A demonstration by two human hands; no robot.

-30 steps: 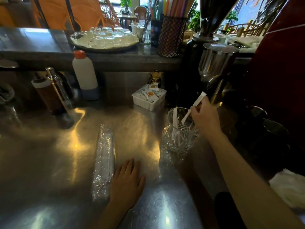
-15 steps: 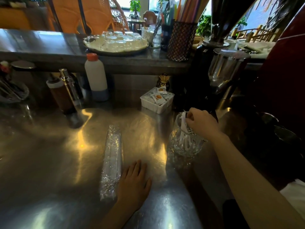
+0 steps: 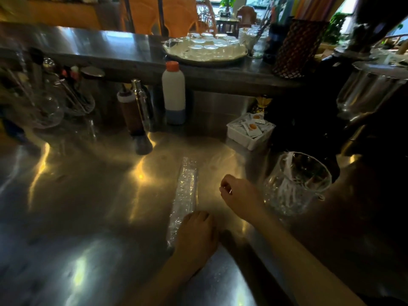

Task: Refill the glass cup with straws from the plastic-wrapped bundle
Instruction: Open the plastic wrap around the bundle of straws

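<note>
The plastic-wrapped bundle of straws (image 3: pixel 185 196) lies flat on the steel counter, a long crinkled clear roll running away from the viewer, its near end under a hand. Well to its right stands the cut-glass cup (image 3: pixel 297 184), upright, holding a few white paper-wrapped straws (image 3: pixel 287 184) leaning inside

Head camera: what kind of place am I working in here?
Most likely the service counter of a cafe or drinks bar: a steel counter, a tray of upturned glasses on the raised shelf, a white box of sachets, and squeeze bottles at the back.
</note>
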